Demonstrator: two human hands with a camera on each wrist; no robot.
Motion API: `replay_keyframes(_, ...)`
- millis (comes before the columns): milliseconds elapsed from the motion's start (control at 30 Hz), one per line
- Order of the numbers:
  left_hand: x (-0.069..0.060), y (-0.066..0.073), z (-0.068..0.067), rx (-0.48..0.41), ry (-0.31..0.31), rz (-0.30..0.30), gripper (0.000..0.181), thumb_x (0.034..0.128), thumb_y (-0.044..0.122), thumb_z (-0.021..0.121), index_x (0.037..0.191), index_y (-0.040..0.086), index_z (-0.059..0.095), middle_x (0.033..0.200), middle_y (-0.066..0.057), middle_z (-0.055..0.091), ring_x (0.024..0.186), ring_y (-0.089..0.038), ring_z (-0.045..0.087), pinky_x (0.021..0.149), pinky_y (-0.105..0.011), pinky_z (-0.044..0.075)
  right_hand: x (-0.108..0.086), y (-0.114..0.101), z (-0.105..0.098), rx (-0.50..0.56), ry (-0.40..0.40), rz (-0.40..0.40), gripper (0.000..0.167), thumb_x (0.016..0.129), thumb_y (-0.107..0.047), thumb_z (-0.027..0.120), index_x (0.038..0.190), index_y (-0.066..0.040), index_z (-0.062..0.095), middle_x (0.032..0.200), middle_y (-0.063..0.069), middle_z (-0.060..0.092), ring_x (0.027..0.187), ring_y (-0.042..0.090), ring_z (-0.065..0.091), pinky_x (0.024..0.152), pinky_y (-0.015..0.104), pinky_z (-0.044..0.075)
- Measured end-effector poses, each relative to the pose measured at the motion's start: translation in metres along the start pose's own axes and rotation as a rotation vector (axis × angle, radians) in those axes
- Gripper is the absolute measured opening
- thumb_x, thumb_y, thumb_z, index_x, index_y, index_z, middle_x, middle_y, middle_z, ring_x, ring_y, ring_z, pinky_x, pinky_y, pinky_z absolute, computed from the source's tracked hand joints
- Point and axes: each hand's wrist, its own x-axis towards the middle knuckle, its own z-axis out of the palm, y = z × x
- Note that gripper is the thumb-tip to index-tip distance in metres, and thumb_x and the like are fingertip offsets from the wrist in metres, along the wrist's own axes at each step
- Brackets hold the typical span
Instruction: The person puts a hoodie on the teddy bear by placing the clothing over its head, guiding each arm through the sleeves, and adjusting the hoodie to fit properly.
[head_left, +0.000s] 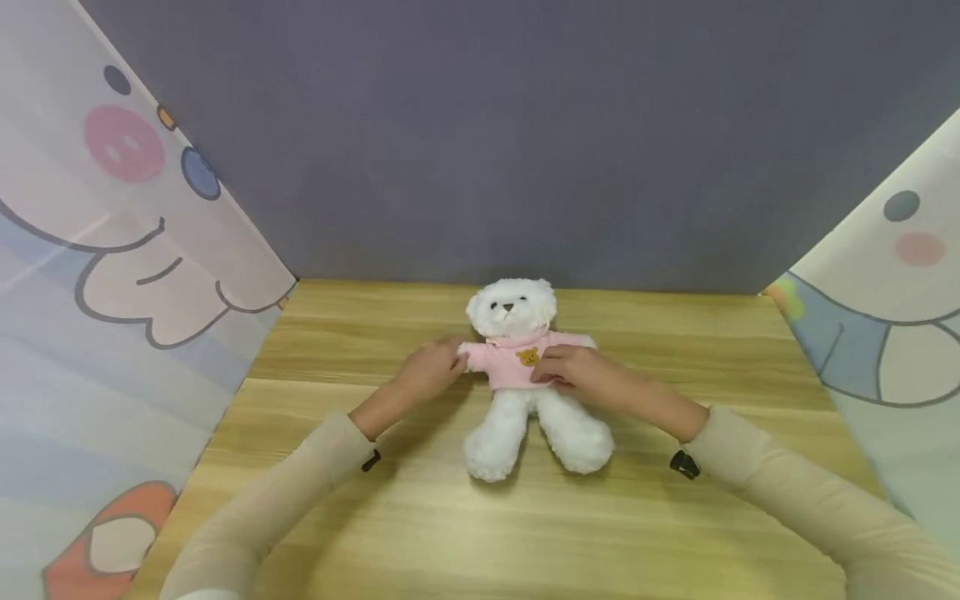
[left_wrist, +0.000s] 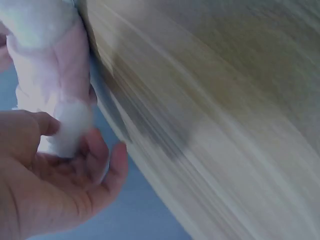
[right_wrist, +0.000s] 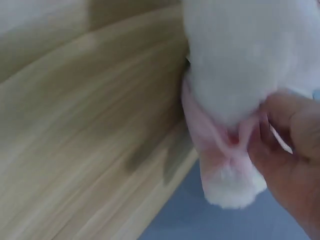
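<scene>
A white plush teddy bear [head_left: 513, 310] lies on its back with its head toward the far edge. It wears a pink shirt [head_left: 508, 368] with a small brown bear patch on the chest. My left hand [head_left: 431, 369] holds the paw at the end of one sleeve; in the left wrist view, thumb and fingers curl around that white paw [left_wrist: 74, 122]. On the other side, my right hand [head_left: 592, 377] pinches the shirt's lower hem. The right wrist view shows the pink hem [right_wrist: 217, 137] pulled slightly away from the white body between thumb and fingers.
Under the bear is a wood-grain table [head_left: 420, 517]. A dark grey panel [head_left: 525, 150] rises behind its far edge. Cartoon-printed curtains [head_left: 187, 275] hang at the left and right sides. Both forearms wear beige sleeves, with a small black piece [head_left: 684, 464] near the right cuff.
</scene>
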Motion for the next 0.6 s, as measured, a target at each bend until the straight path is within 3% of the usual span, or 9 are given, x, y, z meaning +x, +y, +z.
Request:
replay_keyframes(133,0.001,0.009,-0.003,0.073,0.141,0.129,0.031,0.0989,0.024,0.065,0.118,0.001,0.058,0.106,-0.014,0.058,0.089,-0.030,0.058,0.071,-0.042,0.054,0.009,0.008,-0.017,0.171,-0.001,0.139,0.031,0.098,-0.007,0.067,0.129,-0.007,0.065,0.112,0.005,0.069,0.095,0.015,0.066,0.079,0.029,0.057)
replay_keyframes(200,0.001,0.016,-0.004,0.045,0.140,0.224,0.029,0.0979,0.024,0.067,0.115,0.003,0.057,0.105,-0.010,0.056,0.090,-0.025,0.055,0.073,-0.037,0.052,0.020,0.010,-0.022,0.171,0.003,0.228,0.037,0.100,-0.010,0.064,0.136,-0.005,0.059,0.118,0.010,0.066,0.092,0.016,0.066,0.078,0.032,0.056)
replay_keyframes(300,0.005,0.028,-0.001,-0.040,0.062,0.306,0.022,0.1003,0.022,0.065,0.112,0.005,0.058,0.098,-0.003,0.056,0.085,-0.015,0.053,0.073,-0.028,0.050,0.038,0.013,-0.023,0.097,-0.009,0.355,0.039,0.102,-0.014,0.062,0.138,0.000,0.056,0.117,0.015,0.063,0.086,0.015,0.065,0.079,0.036,0.055)
replay_keyframes(400,0.008,0.037,0.007,-0.073,0.021,0.305,0.018,0.1017,0.015,0.063,0.114,0.002,0.059,0.096,-0.005,0.058,0.081,-0.013,0.054,0.070,-0.026,0.050,0.050,0.013,-0.017,-0.021,-0.047,0.432,0.033,0.104,-0.017,0.060,0.129,0.004,0.059,0.103,0.014,0.063,0.078,0.016,0.061,0.077,0.038,0.055)
replay_keyframes(533,0.007,0.039,0.015,0.013,0.059,0.362,0.009,0.1015,0.006,0.060,0.108,0.000,0.061,0.094,-0.009,0.061,0.080,-0.017,0.059,0.068,-0.027,0.053,0.057,0.016,-0.011,-0.128,-0.040,0.460,0.014,0.103,-0.016,0.060,0.100,-0.002,0.061,0.082,0.008,0.058,0.071,0.021,0.055,0.063,0.036,0.051)
replay_keyframes(600,0.004,0.036,0.016,0.053,0.079,0.408,0.005,0.0998,0.004,0.061,0.103,0.000,0.060,0.089,-0.009,0.060,0.078,-0.018,0.060,0.065,-0.027,0.053,0.057,0.019,-0.010,-0.149,-0.010,0.499,0.017,0.102,-0.017,0.063,0.090,-0.007,0.057,0.076,0.005,0.055,0.065,0.020,0.053,0.055,0.035,0.047)
